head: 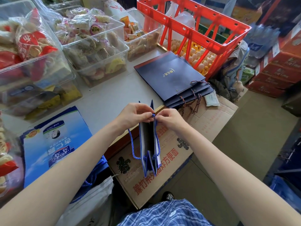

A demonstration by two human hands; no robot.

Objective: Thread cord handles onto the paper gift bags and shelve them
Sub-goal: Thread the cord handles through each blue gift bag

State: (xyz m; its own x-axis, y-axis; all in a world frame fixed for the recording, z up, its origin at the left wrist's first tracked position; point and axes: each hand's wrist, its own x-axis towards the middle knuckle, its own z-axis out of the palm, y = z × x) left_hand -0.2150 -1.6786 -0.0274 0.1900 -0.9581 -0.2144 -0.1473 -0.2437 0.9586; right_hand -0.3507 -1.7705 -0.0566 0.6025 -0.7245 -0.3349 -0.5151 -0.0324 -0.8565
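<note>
Currently, a folded blue paper gift bag (149, 144) is held mouth-up in mid-air at the frame's centre, over a flattened brown cardboard box (162, 160), presumably so the top-edge eyelet is reachable from both sides. The left hand (132, 114) is closed in a pinch on the bag's upper rim by the eyelet; the right hand (169, 119) is pinched on the twisted blue cord handle (154, 115) at its knotted end, judged to be seating the knot. One cord loop hangs at 7 o'clock of the bag; the other runs down its right face. A stack of flat navy paper bags (172, 75) with cords fitted is noted at 1 o'clock on the white tabletop (105, 98). Clear plastic snack bins (96, 51) lie at 10 to 11 o'clock, a red plastic crate (192, 30) over eggs at 1 o'clock. No shelf is identifiable.
</note>
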